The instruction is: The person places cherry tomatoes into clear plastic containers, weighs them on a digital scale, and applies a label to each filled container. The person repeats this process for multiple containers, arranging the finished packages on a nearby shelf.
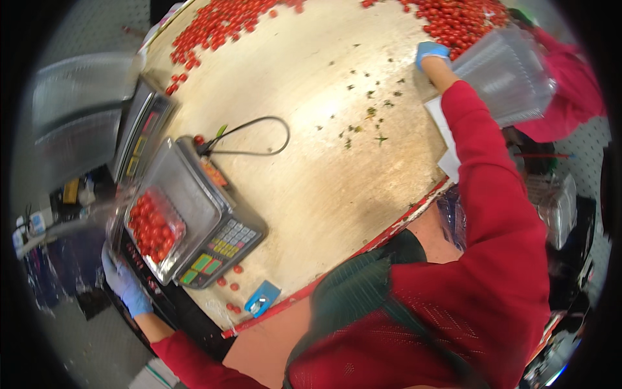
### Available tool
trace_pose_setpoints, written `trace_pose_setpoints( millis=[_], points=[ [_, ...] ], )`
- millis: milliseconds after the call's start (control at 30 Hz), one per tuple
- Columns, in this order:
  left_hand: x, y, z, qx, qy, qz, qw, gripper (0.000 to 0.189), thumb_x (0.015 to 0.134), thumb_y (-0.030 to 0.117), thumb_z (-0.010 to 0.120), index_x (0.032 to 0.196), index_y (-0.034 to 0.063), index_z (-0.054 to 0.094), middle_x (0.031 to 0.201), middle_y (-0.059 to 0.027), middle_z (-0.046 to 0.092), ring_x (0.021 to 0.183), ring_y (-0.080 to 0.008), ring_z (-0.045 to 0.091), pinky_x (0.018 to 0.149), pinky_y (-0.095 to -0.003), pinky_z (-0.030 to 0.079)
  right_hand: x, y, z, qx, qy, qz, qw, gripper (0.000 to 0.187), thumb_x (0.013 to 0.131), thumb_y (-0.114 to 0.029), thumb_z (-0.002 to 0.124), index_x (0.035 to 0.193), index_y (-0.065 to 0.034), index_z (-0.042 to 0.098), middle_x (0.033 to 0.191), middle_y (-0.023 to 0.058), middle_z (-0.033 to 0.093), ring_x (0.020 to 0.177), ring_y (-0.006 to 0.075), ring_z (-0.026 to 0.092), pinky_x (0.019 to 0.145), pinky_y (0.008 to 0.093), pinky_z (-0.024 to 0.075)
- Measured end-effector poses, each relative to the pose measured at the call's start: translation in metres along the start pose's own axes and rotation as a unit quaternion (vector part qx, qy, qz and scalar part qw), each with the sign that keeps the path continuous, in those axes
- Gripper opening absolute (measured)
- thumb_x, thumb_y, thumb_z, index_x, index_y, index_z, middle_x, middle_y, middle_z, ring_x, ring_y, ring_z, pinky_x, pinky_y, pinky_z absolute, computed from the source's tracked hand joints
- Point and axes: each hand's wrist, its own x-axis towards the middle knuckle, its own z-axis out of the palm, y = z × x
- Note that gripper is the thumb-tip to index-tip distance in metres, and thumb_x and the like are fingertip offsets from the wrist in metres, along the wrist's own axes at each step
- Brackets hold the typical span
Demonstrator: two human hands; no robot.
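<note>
My left hand (pixel 125 283), in a pale blue glove, is at the left side of a digital scale (pixel 228 238). Its fingers meet blurred clear plastic (pixel 115 228) beside a clear plastic punnet (pixel 167 266); whether they grip it is unclear. Red cherry tomatoes (pixel 151 226) fill the punnet, which sits on the scale's metal pan (pixel 180 180). My right hand (pixel 431 53), also in a blue glove, reaches far across the table (pixel 311 194) to the edge of a large heap of cherry tomatoes (pixel 454 24). The right fingertips are hidden.
A stack of clear plastic containers (pixel 505 78) stands right of my forearm, near another person's pink sleeve (pixel 573 82). Beyond the scale lie a black cable loop (pixel 286 131) and a second scale (pixel 141 131). Green stems (pixel 371 111) litter the table. A blue box (pixel 262 297) rests near the red edge.
</note>
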Motion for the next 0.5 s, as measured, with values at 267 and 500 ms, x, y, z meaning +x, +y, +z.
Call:
trace_pose_setpoints(
  millis=[267,500],
  points=[
    [-0.016,0.014,0.008,-0.014,0.051,-0.018,0.998,0.043,0.092,0.003,0.046,0.134,0.0025,0.055,0.131,-0.0176,0.061,0.121,-0.0261,0.058,0.103,-0.0336,0.043,0.043,0.014,0.040,0.028,0.013,-0.036,0.999,0.037,0.092,-0.022,0.051,0.124,-0.0102,0.064,0.134,0.0192,0.057,0.124,0.0359,0.056,0.099,0.0475,0.0480],
    [-0.015,0.009,0.010,0.108,0.084,0.051,0.989,0.034,0.100,0.023,0.051,0.128,0.0065,0.058,0.122,-0.0170,0.062,0.113,-0.0341,0.060,0.096,-0.0360,0.046,0.016,-0.005,0.007,0.038,0.156,-0.077,0.984,0.031,0.092,-0.027,0.060,0.116,-0.0074,0.066,0.118,0.0150,0.067,0.107,0.0321,0.066,0.083,0.0439,0.0536]
  ],
)
